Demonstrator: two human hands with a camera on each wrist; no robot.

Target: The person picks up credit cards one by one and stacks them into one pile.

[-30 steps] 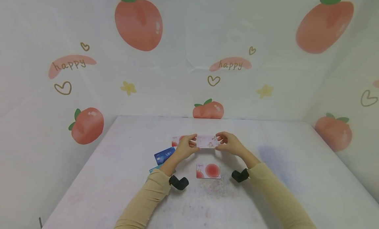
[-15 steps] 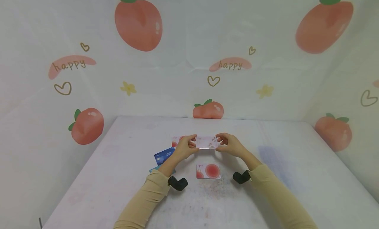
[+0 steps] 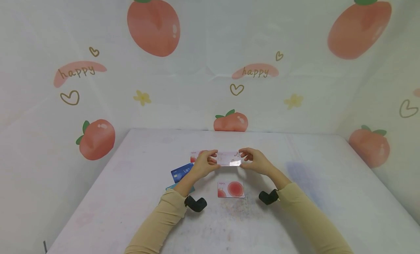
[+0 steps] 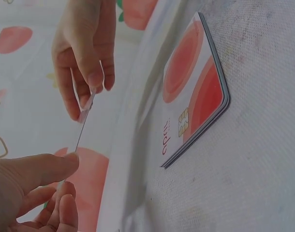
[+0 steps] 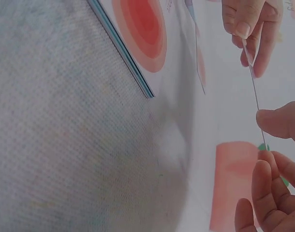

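Observation:
Raised above the table, a thin pale pink card [image 3: 228, 158] with a small floral print spans both hands. My left hand [image 3: 204, 164] pinches its left end between thumb and fingers. The right end is pinched the same way by my right hand [image 3: 257, 161]. From the left wrist view the card is seen nearly edge-on, a thin line between the two hands. Below and nearer to me lies a neat stack of cards [image 3: 231, 189], its top one white with red circles, a chip and the word "april" [image 4: 188, 72].
Left of the stack lie a dark blue VIP card [image 3: 182, 173] and a light blue card [image 3: 172, 187], partly hidden by my left forearm. Another red-circle card [image 3: 193, 156] lies behind my left hand. A white cloth covers the table [image 3: 131, 210], with a fruit-printed backdrop [image 3: 203, 46] behind.
The pale pink card has tilted slightly between the hands, and a bright reflection now shows at its lower right. Both hands keep their pinch and have hardly moved.

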